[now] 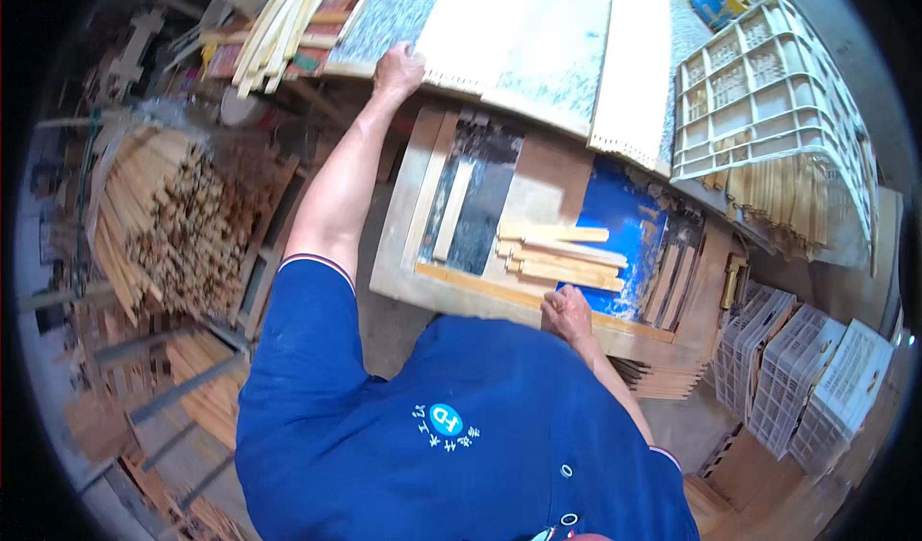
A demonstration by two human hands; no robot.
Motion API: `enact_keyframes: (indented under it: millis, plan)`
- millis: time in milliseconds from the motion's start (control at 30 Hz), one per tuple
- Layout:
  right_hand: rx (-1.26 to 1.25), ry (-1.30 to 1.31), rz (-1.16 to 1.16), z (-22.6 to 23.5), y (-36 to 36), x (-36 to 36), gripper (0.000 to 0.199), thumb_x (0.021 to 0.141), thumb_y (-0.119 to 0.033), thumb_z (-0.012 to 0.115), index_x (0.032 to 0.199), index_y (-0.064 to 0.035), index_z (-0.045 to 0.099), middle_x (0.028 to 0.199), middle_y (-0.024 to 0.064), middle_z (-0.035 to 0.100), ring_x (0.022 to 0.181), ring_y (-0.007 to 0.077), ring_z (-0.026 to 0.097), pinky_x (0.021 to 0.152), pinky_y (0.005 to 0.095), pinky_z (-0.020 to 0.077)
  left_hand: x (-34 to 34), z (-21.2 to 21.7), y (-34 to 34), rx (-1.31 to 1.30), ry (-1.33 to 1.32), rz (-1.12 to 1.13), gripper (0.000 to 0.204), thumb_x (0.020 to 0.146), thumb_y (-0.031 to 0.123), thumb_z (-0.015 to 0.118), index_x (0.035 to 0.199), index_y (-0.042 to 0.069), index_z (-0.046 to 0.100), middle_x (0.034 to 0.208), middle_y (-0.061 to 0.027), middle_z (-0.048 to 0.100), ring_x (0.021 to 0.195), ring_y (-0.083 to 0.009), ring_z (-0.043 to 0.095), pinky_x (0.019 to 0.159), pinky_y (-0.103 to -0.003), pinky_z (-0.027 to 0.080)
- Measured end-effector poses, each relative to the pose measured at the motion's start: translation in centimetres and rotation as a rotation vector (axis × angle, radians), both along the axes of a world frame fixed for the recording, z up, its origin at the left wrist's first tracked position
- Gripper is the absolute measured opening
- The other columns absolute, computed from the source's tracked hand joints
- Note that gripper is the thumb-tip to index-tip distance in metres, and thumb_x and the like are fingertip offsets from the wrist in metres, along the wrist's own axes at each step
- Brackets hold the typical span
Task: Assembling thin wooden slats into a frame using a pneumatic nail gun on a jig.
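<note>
My left hand (399, 68) reaches far forward, its fingers curled at the near edge of a bench top (519, 22) with pale boards on it. Whether it grips that edge or something small, I cannot make out. Close to my body, my right hand (569, 312) is closed at the front edge of a low work table (451, 296). Just beyond it lie several pale wooden strips (567, 258), loosely bunched across a brown board and a blue panel (615, 209). Anything inside the right hand's fingers is hidden. A single strip (453, 210) lies on a dark panel farther left.
A large bundle of wooden sticks (192, 224) stands at the left beside metal racks. Long strips (288, 22) are piled at the far left. At the right, a white plastic crate (778, 99) lies tilted over more sticks, and several white crates (797, 368) stand below.
</note>
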State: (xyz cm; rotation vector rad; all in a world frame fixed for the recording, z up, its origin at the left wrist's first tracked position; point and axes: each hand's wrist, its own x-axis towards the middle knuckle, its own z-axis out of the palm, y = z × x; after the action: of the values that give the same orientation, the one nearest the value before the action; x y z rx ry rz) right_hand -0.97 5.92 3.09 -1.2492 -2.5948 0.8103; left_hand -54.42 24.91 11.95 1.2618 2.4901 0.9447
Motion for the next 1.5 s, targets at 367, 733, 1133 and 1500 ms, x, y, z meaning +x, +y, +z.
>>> enact_keyframes:
  millis: [367,733,1133,1500]
  plan:
    - [-0.150,0.156,-0.567,3.7,-4.9,4.9,0.013,0.084,-0.010,0.071,0.095,-0.0021,0.073,0.091,0.0148,0.070,0.086,0.0316,0.068,0.079,0.0382,0.0548,-8.0,-5.1,11.0,-0.254,-0.091,-0.045,0.052,0.094,0.043,0.052,0.102,-0.005,0.072,0.106,-0.0327,0.069,0.105,-0.0457,0.067,0.090,-0.051,0.053]
    - [0.222,0.241,-0.349,14.1,2.4,0.7,0.020,0.085,-0.006,0.073,0.104,-0.0005,0.069,0.100,0.0168,0.070,0.094,0.0329,0.068,0.082,0.0401,0.0538,1.8,2.8,-9.1,0.285,-0.171,-0.198,0.030,0.097,0.026,0.066,0.108,0.000,0.055,0.084,-0.0141,0.062,0.076,-0.0247,0.059,0.074,-0.037,0.050]
    - [0.484,-0.201,0.215,23.2,9.9,-5.7,0.061,0.079,-0.033,0.081,0.133,-0.0112,0.061,0.125,0.0130,0.062,0.123,0.0307,0.057,0.109,0.0511,0.0397,16.2,-3.1,-20.8,0.158,-0.038,-0.682,0.030,0.071,0.029,0.084,0.086,0.010,0.066,0.075,-0.0073,0.061,0.071,-0.0268,0.062,0.068,-0.039,0.048]
    - [0.335,-0.185,0.081,3.7,21.1,1.9,0.041,0.090,-0.041,0.070,0.123,-0.0180,0.067,0.085,0.0095,0.059,0.079,0.0310,0.066,0.065,0.0427,0.0533,25.1,-3.4,-17.0,0.159,0.120,-0.877,0.032,0.078,0.023,0.078,0.105,0.008,0.067,0.101,-0.0112,0.063,0.098,-0.0295,0.061,0.088,-0.043,0.049]
